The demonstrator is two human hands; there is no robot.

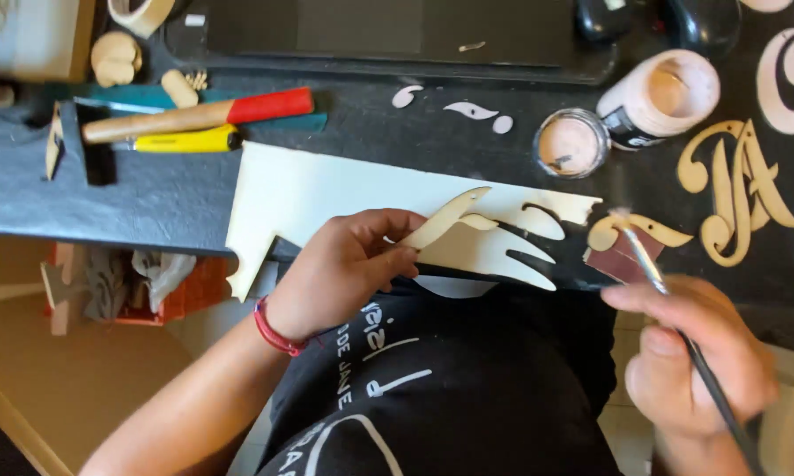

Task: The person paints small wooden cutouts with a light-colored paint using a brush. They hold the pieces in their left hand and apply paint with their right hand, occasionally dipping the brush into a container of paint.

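left hand (pixel 344 269) pinches wooden cutout (pixel 445 220) (pale); right hand (pixel 701 353) grips paintbrush (pixel 670 304).

My desk (pixel 106 198): dark slate-grey top. On it, far left: hammer (pixel 194 115) w/ wood handle + red grip, yellow-handled tool (pixel 185 141) just beside it. Middle: pale cut plywood sheet (pixel 326 189), overhanging the front edge. Small white cutout bits (pixel 472 110) behind it. Right: open paint jar (pixel 573 141), its tipped pot (pixel 666 97) touching it, wood script letters (pixel 741 189), brown sandpaper scrap (pixel 626 260) at the edge. Black tray (pixel 397 44) at back.
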